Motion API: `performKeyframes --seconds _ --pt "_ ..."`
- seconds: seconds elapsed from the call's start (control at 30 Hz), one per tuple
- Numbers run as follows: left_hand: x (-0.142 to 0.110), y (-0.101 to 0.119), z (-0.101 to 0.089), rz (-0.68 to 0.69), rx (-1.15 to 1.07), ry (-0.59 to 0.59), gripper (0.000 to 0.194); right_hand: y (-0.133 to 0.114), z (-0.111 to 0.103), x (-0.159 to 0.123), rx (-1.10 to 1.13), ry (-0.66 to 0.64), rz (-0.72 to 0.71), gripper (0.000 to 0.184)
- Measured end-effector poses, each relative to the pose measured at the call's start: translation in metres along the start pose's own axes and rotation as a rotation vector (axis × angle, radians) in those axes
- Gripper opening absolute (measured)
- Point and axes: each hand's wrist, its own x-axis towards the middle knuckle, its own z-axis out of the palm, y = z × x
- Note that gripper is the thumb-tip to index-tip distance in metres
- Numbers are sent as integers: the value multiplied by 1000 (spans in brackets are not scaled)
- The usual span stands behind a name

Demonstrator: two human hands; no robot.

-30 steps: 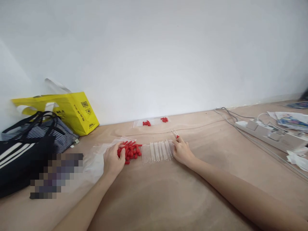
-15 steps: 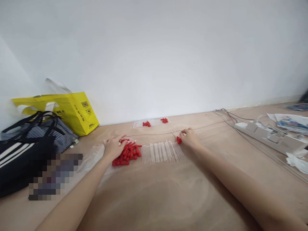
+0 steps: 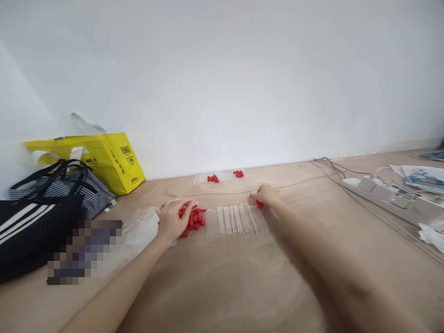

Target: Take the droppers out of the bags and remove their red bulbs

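My left hand (image 3: 173,218) is over a pile of red rubber dropper bulbs (image 3: 196,221), its fingers stretched out and touching the pile. It covers part of the bulbs. To the right of the pile lies a row of thin clear tubes (image 3: 236,219), side by side. Past the row's far right end, my right hand (image 3: 268,196) has its fingers closed at a small bunch of red-bulbed droppers (image 3: 259,203). Their thin tubes point away to the far left. The fingers partly hide these droppers, so how many are gripped is unclear.
A clear bag (image 3: 227,175) with two red clusters lies by the wall. Clear plastic (image 3: 144,226) is left of the pile. A yellow bag (image 3: 118,162) and a black bag (image 3: 41,236) stand at left. A power strip (image 3: 388,192) with cables and printed sheets (image 3: 423,176) are at right.
My left hand has shifted right and down over the red pile, covering more of it. My right hand has moved slightly left over the droppers, hiding more of their red bulbs.
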Motion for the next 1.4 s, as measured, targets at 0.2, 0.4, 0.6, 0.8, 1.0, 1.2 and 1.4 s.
performKeyframes --seconds 0.2,0.4,0.6,0.8,1.0,1.2,1.4 --pt "-45 45 4 322 -190 48 16 -12 -4 -7 46 9 -6 12" --pt "-54 67 6 376 -288 -16 15 -5 -12 -53 320 0 -233 16" --pt "-57 84 11 361 -302 -108 21 2 6 -123 1058 -338 -493 31" --pt "-59 81 11 388 -269 -103 17 3 11 -135 1123 -454 -480 28" --pt "-55 66 11 388 -190 -49 15 21 7 -121 562 68 -856 16" --pt "-56 70 16 470 -191 -35 17 9 25 -128 55 499 -1229 17" --pt "-53 69 18 533 -203 -45 17 7 26 -130 -20 524 -1244 18"
